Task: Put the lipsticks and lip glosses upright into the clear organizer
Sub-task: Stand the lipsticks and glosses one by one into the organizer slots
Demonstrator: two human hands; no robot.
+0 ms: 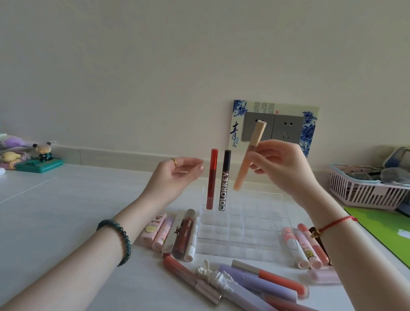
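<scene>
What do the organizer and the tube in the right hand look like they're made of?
The organizer: clear, glossy hard plastic, probably acrylic; the table shows through its cell walls. The tube in the right hand: seemingly translucent peach plastic body with a matte beige cap.

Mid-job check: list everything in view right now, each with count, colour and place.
organizer: one, clear, table centre.
red tube: one, upright in organizer's left part.
black tube: one, upright beside red tube.
peach tube: one, tilted above organizer.
loose tubes: over a dozen, pink, lilac, red, white, lying around organizer.
basket: one, pink, far right.
mat: one, green, right edge.
socket: one, grey, wall behind.
toys: several, mixed colours, far left.
left hand: open, empty, near red tube.
right hand: fingers pinch peach tube.
</scene>
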